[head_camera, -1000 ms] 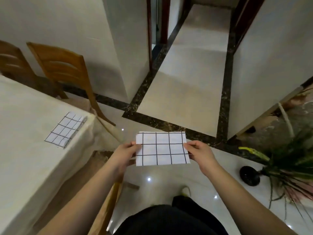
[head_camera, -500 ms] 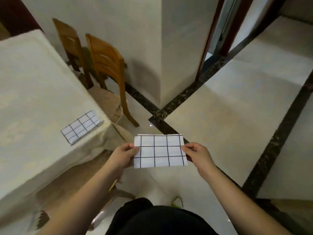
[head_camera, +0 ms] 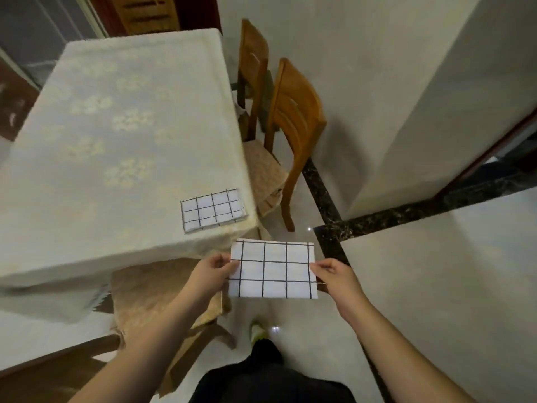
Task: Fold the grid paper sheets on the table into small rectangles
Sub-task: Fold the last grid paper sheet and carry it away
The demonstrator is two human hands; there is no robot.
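I see left hand [head_camera: 213,270] and right hand [head_camera: 334,273] pinching the folded grid sheet [head_camera: 273,270] by its short edges; I advise aligning corners before creasing.

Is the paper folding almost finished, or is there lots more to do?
One folded grid paper already lies on the table near its corner, so that one looks done. A second grid paper, also folded into a rectangle, is held in the air beside the table, the left hand and right hand pinching its side edges. It has not been set down yet. No unfolded sheets show on the table.
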